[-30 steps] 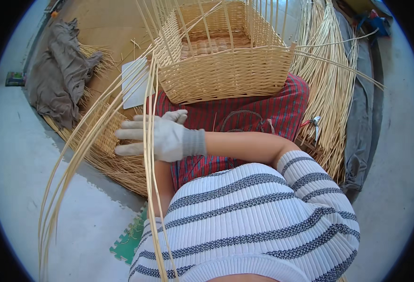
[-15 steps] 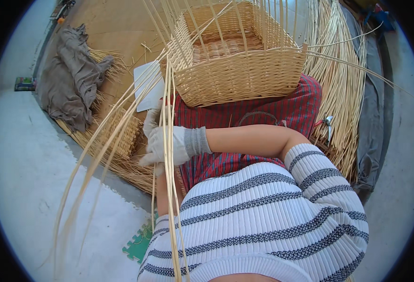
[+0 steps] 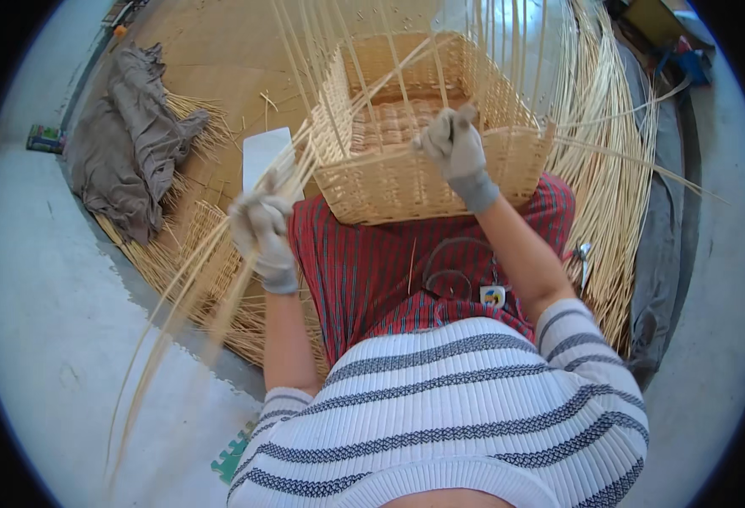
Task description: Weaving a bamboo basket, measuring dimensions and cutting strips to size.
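A woven wicker basket (image 3: 415, 190) with long upright stakes sits across red striped fabric (image 3: 347, 271) over my lap. My gloved left hand (image 3: 262, 237) is closed on long pale wicker strands (image 3: 199, 275) that run from the basket's left corner down toward the lower left, blurred by motion. My gloved right hand (image 3: 455, 152) is curled at the basket's near rim, its fingertips bent in; what they hold, if anything, I cannot make out.
A heap of grey cloth (image 3: 127, 144) lies at left on bundled canes, beside a white board (image 3: 264, 157) on brown board flooring (image 3: 220, 76). Long loose canes (image 3: 601, 212) fill the right, with shears (image 3: 582, 262) among them. A green foam mat (image 3: 229, 461) shows bottom left.
My right hand has left the strands at left and risen rightward to the basket's rim. My left hand now shows gripping the strands, which have swung left, off my body.
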Demonstrator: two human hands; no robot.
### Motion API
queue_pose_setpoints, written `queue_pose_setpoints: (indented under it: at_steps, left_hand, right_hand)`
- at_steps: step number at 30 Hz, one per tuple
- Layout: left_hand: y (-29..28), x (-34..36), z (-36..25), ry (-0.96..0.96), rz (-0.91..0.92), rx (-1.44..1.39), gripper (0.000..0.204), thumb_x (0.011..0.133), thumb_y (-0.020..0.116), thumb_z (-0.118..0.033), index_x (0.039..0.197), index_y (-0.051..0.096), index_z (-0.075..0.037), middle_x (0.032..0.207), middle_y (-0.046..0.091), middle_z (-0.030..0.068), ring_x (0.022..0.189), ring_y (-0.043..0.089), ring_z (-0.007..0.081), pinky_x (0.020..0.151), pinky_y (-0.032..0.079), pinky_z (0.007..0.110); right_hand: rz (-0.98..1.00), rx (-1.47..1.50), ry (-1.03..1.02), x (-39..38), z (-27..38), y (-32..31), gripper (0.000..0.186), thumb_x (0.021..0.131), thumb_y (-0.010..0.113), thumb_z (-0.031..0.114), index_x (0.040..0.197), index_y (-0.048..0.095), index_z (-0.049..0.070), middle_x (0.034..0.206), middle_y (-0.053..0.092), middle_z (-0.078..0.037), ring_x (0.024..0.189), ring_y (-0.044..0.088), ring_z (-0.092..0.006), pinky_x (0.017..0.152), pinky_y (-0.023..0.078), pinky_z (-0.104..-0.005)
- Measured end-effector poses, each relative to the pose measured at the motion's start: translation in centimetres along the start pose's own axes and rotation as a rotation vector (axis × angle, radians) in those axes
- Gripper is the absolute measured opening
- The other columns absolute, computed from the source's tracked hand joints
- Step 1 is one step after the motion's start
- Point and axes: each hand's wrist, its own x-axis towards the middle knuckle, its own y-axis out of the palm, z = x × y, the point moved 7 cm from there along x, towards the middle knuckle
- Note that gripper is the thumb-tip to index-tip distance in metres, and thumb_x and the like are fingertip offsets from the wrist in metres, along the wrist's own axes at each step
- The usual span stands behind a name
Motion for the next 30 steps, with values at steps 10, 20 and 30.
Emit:
queue_pose_setpoints:
  at_steps: [10, 20, 30]
  left_hand:
    - [2.4, -1.1, 9.1, -0.338, 0.067, 0.380, 0.058, 0.081, 0.081, -0.030, 0.122, 0.054, 0.000, 0.116, 0.062, 0.0139, 0.108, 0.061, 0.0253, 0.094, 0.049, 0.035]
    - [2.1, -0.4, 14.8, -0.478, 0.004, 0.059, 0.048, 0.077, 0.084, -0.010, 0.115, 0.055, -0.003, 0.109, 0.061, 0.0088, 0.100, 0.060, 0.0196, 0.090, 0.049, 0.032]
    - [2.1, -1.5, 18.0, -0.691, -0.164, -0.159, 0.052, 0.081, 0.077, -0.003, 0.128, 0.056, -0.001, 0.123, 0.062, 0.0086, 0.108, 0.060, 0.0207, 0.092, 0.051, 0.032]
  right_hand:
    - [-0.715, -1.206, 0.105, -2.9, 2.1, 1.4, 0.014, 0.093, 0.065, 0.003, 0.106, 0.067, 0.002, 0.096, 0.068, -0.002, 0.084, 0.061, -0.0080, 0.078, 0.053, -0.0223]
    - [-0.144, -1.816, -0.114, 1.8, -0.7, 11.6, 0.015, 0.093, 0.064, 0.006, 0.107, 0.066, 0.005, 0.096, 0.072, -0.008, 0.087, 0.068, -0.0177, 0.080, 0.055, -0.0314]
    - [-0.401, -2.278, 0.345, 18.3, -4.4, 1.6, 0.044, 0.095, 0.058, 0.038, 0.133, 0.056, 0.017, 0.118, 0.067, -0.017, 0.108, 0.065, -0.0310, 0.094, 0.050, -0.0392]
